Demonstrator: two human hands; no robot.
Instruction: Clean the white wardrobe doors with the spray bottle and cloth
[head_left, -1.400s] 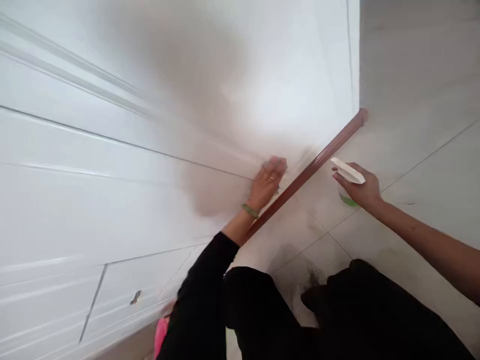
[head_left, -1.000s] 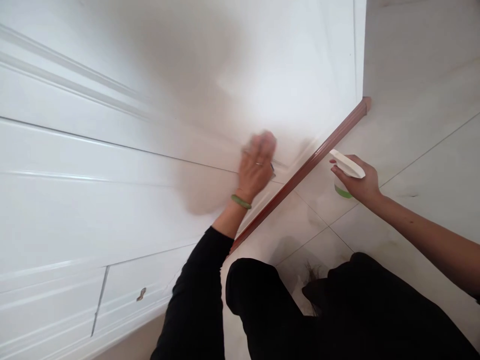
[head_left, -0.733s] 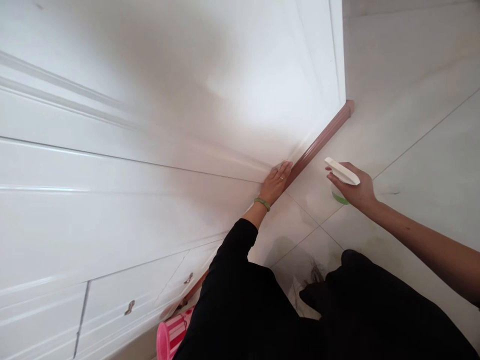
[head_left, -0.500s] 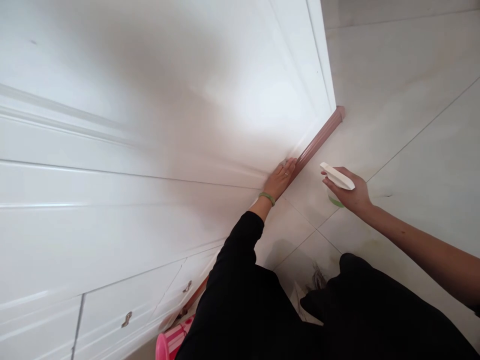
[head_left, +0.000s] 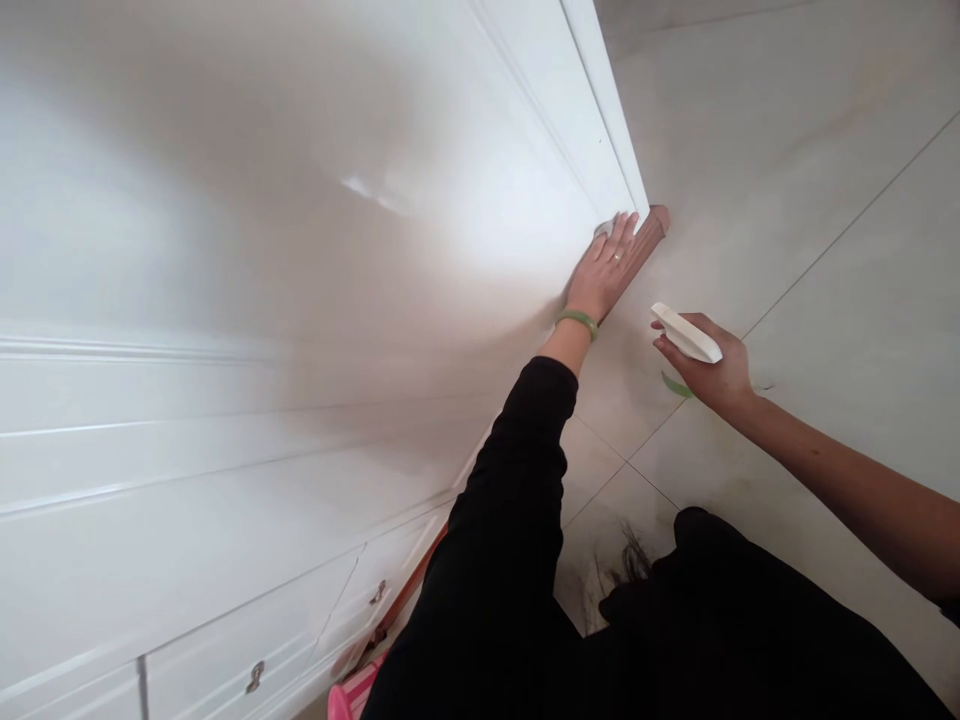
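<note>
the left hand is lying open and flat on the smooth, glossy white panel of a painted cabinet, pressing close to the panel's bottom corner, with a small pale scrap showing at its tips, too small to tell whether it is cloth. a green bangle is circling the wrist and a thin metal ring is sitting on one finger, while a black sleeve is covering the forearm. the right hand is closed around a spray bottle, its white, flattened trigger head pointing up out of the grip and a green lower part barely showing under the palm. the bottle is hanging in the air over the floor, just beside the cabinet's corner, not touching the panel. a reddish-brown moulded wooden skirting strip is running along the cabinet's foot and ending at that corner. pale, faintly streaked floor tiles are spreading out beyond it, split by thin grout lines. lower down, small metal drawer pulls are studding the white drawers, a pink striped container is poking in at the bottom edge, and dark clothing is filling the lower right.
</note>
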